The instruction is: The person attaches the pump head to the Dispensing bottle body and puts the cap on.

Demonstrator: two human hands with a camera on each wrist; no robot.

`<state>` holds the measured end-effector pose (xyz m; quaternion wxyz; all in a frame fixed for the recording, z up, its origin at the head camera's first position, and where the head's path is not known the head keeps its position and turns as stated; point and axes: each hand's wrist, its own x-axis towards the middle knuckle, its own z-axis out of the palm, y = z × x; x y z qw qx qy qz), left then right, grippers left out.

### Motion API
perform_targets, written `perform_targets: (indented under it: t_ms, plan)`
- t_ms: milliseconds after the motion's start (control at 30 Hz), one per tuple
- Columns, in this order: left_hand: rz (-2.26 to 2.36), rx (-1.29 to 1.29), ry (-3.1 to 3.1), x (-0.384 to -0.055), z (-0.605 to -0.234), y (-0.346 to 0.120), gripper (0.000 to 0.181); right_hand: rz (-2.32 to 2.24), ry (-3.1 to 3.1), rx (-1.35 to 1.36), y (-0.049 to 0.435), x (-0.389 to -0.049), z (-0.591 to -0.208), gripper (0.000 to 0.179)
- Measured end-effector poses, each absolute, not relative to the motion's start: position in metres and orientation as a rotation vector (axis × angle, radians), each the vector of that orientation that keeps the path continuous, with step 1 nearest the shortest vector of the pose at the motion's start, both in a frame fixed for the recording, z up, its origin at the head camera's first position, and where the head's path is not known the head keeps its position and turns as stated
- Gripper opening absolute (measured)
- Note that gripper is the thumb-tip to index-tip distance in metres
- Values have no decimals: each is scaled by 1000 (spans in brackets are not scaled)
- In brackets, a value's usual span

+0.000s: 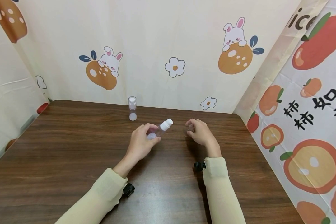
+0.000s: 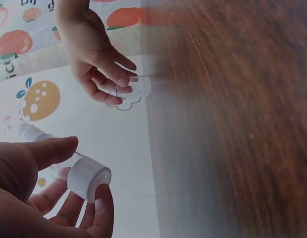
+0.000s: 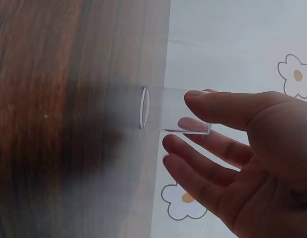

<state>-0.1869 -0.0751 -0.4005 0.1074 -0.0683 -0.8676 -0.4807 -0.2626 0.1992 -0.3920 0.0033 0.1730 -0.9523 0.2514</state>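
Note:
A small pump bottle [image 1: 165, 125] with a white pump top and a clear body is tilted to the right in my left hand [image 1: 142, 140]. In the left wrist view its white base [image 2: 88, 179] sits between the thumb and curled fingers. To the right, my right hand [image 1: 200, 133] pinches a clear cap [image 3: 180, 110] by its closed end. The cap's open rim points down at the table, in or just above contact; I cannot tell which. A gap separates the two hands.
A second pump bottle [image 1: 132, 109], with its clear cap on, stands upright near the table's back edge. The dark wooden table [image 1: 72, 149] meets a printed curtain [image 1: 148, 37] at the back. Another printed sheet [image 1: 310, 124] hangs along the right side.

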Motion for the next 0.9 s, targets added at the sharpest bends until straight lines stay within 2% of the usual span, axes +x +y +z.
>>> perform_targets:
  t_ms: [400, 900]
  plan:
    - [-1417, -200, -2555, -187, -401, -75, 37, 842, -2945, 524, 199, -264, -387, 28]
    - [-1424, -200, -2560, -187, -401, -75, 36, 990, -2788, 594, 189, -255, -360, 27]
